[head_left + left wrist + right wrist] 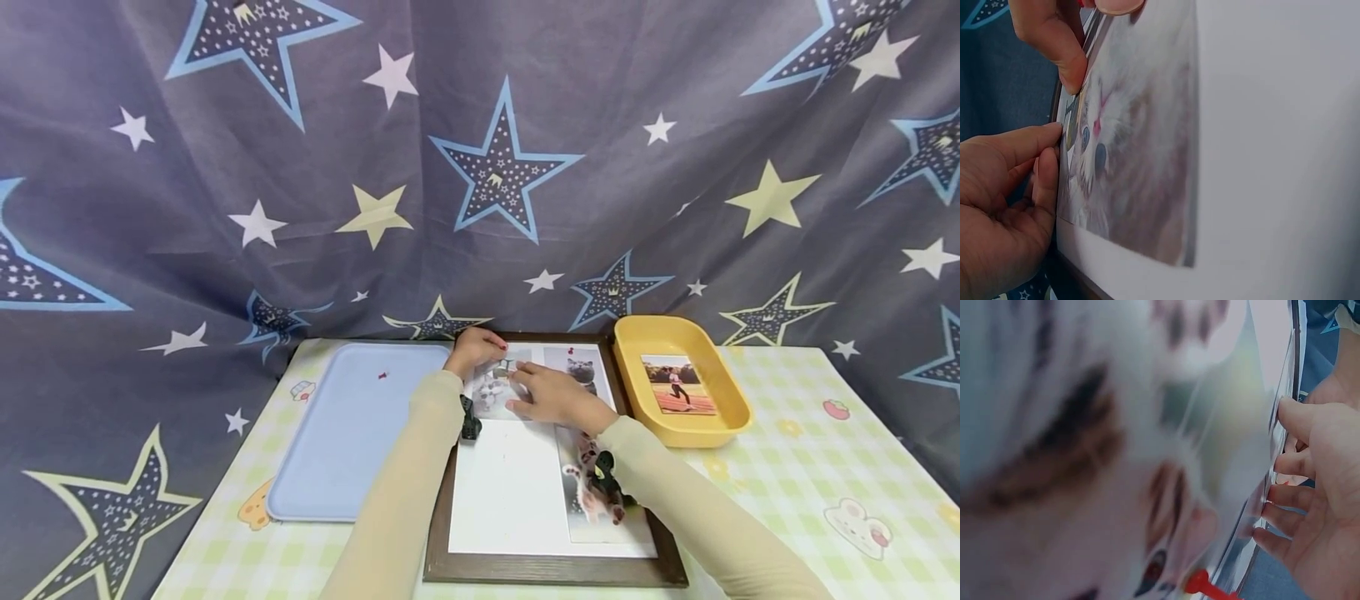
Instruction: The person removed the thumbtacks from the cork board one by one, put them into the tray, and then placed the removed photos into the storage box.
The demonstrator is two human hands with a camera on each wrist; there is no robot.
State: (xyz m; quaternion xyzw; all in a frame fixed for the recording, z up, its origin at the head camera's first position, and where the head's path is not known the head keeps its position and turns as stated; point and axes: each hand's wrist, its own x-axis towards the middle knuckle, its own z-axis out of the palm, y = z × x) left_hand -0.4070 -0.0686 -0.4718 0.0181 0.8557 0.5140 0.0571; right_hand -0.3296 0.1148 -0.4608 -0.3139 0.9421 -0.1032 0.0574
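Note:
In the head view my left hand (477, 348) is at the far left corner of a framed white board (504, 492). A red push pin (502, 346) shows at its fingertips, apparently pinched, beside the top edge of a pale cat photo (491, 398). My right hand (558, 398) reaches across from the right, its fingers spread and touching that photo. In the left wrist view, the left thumb and forefinger are close together at the photo's far edge. A grey cat photo (579, 367) and a kitten photo (596, 500) lie on the board's right half.
A blue tray (337, 467) with one red push pin (382, 375) lies left of the board. On the right stands a yellow bin (731, 408) holding a photo of a runner (677, 385). A star-patterned curtain (495, 275) hangs behind the table.

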